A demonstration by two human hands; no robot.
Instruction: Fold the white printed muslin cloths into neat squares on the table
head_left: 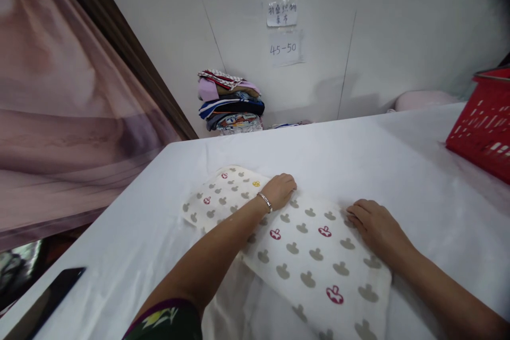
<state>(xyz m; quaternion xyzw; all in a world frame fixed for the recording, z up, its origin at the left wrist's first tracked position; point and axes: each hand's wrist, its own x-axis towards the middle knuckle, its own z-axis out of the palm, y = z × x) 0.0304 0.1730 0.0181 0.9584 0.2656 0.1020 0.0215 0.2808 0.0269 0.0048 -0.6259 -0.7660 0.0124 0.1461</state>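
A cream cloth (303, 255) printed with grey and red mushroom shapes lies folded on the white table (398, 170). My left hand (279, 190), with a silver bracelet at the wrist, rests on the cloth's far edge, fingers curled down over it. My right hand (374, 226) lies on the cloth's right edge with its fingers bent and pressed against the fabric. Both hands touch the cloth; neither lifts it.
A stack of folded clothes (231, 103) stands against the white wall behind the table. A red plastic basket (484, 122) sits at the table's right. A dark phone (48, 300) lies at the near left edge. Pink curtain fabric (59, 117) hangs at left.
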